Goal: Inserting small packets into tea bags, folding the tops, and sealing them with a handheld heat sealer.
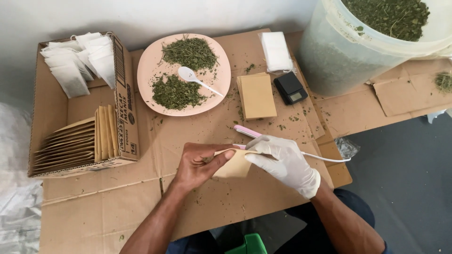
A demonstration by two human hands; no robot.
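Hands pinching paper pouch.

Tan paper pouch between both hands; pouch stack beside black scale screen.

Lying open at the left edge of the cardboard sheet: a carton holding envelopes and sachets. Sitting right of it: a plate bearing herbs and a spoon. Standing at the far right corner: a bucket.
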